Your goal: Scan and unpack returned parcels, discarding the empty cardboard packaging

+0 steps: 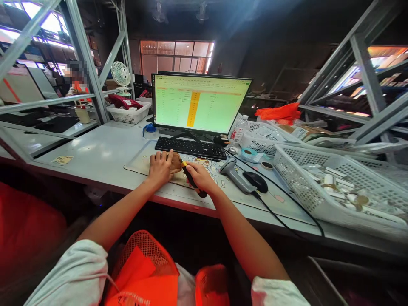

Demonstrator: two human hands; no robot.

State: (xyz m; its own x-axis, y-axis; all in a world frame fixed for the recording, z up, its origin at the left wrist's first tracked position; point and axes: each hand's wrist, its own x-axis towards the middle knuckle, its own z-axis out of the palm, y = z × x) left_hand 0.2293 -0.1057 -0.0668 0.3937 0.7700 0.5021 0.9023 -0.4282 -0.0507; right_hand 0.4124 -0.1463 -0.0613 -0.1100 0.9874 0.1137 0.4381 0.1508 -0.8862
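My left hand (160, 167) lies over a small brown, leather-like piece (175, 163) and holds it down on the desk mat (140, 160). Wrapped around a black-and-yellow handled tool (192, 182), which looks like a utility knife, is my right hand (200, 176). The tool's yellow front end meets the right edge of the brown piece, and its dark butt points toward the desk's front edge. Its tip is too small to make out. Just behind both hands is a black keyboard (191, 147).
A lit monitor (200, 102) stands behind the keyboard. To the right are a grey barcode scanner (237, 176), a black mouse (256, 182), cables, tape rolls and a white basket (299, 187) of small items. Another basket (129, 114) and a blue tape roll (149, 131) sit left.
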